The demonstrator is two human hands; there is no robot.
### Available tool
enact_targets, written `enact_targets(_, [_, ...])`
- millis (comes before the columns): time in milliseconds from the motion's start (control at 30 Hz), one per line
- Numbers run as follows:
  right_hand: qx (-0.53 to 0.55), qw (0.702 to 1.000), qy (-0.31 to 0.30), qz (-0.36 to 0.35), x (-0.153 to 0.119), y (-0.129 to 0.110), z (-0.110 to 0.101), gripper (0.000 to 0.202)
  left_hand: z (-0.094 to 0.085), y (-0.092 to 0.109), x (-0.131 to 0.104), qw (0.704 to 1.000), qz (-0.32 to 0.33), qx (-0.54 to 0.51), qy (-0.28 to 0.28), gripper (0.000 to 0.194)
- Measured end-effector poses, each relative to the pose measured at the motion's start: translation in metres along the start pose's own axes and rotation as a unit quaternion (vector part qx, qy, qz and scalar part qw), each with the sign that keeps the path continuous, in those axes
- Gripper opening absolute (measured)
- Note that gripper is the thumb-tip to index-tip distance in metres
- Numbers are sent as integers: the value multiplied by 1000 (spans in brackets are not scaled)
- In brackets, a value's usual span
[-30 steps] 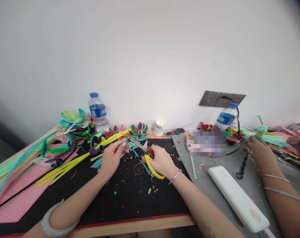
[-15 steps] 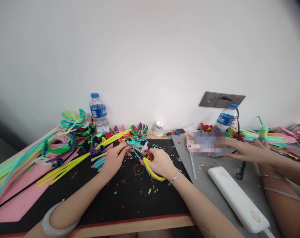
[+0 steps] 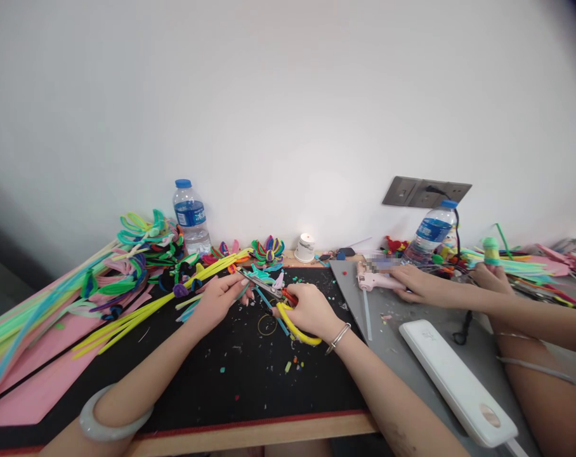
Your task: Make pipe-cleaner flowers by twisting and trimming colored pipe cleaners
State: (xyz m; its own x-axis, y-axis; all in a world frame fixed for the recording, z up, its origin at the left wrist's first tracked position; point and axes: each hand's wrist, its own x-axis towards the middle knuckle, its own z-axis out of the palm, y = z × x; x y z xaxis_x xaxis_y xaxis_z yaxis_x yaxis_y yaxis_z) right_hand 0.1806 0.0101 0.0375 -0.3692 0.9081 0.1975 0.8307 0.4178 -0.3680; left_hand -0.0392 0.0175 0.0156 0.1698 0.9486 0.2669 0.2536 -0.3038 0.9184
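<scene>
My right hand is closed round the orange handle of a pair of scissors, whose blades point left towards my other hand. A thick yellow curved piece loops below that hand; it looks like part of the handle. My left hand pinches a small teal pipe cleaner piece close to the blade tips; the fingers partly hide it. Under the scissors lies a blue strip. Teal pipe cleaner pieces rest just behind the blades.
Bundled pipe cleaners and pipe cleaner flowers lie left and behind. A water bottle and paper cup stand by the wall. At right, a co-worker's hand touches a pink glue gun near a white power bank.
My hands and the scissors have hardly moved. The co-worker's nearer hand has shifted left onto the glue gun, and the green-and-yellow piece in their other hand has moved slightly left.
</scene>
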Motion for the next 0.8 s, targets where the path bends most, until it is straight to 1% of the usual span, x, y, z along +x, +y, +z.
enact_targets(67, [3,1000,-10,-14,1,4,-1,38,-3,-6,2,989,-43,-127,-59,25])
enact_targets(100, [6,1000,-16,-22,2,6,-1,39,-4,-9,2,977,-68,-185,-79,23])
enact_targets(167, [15,999,-27,-42,3,10,-2,38,-5,-12,2,953,-107,-261,-109,20])
enact_targets(233, [27,997,-38,-66,4,13,-4,36,-6,-13,0,939,-126,-292,-131,22])
enact_targets(367, [47,991,-46,-120,5,16,-7,33,-6,-6,-5,920,-145,-324,-167,29])
enact_targets(433, [59,989,-44,-127,6,17,-6,34,-5,-4,-6,913,-151,-336,-175,29])
enact_targets(500, [72,991,-44,-105,6,18,-4,35,-2,-4,-6,916,-148,-340,-157,25])
enact_targets(533, [78,992,-43,-86,6,18,-3,36,-1,-5,-5,921,-140,-335,-140,23])
enact_targets(600, [90,994,-42,-44,7,20,1,38,2,-8,-3,947,-110,-290,-85,18])
enact_targets(633, [98,994,-41,-25,7,20,2,38,4,-9,-2,963,-87,-248,-52,19])
enact_targets(700, [117,992,-44,3,6,19,5,37,6,-11,0,992,-30,-125,17,30])
enact_targets(733, [126,991,-47,13,6,17,5,37,6,-11,0,998,2,-48,50,36])
enact_targets(767, [132,990,-50,19,5,15,6,38,5,-11,0,996,32,28,76,38])
enact_targets(800, [137,989,-53,23,4,13,7,38,5,-10,0,988,64,100,97,35])
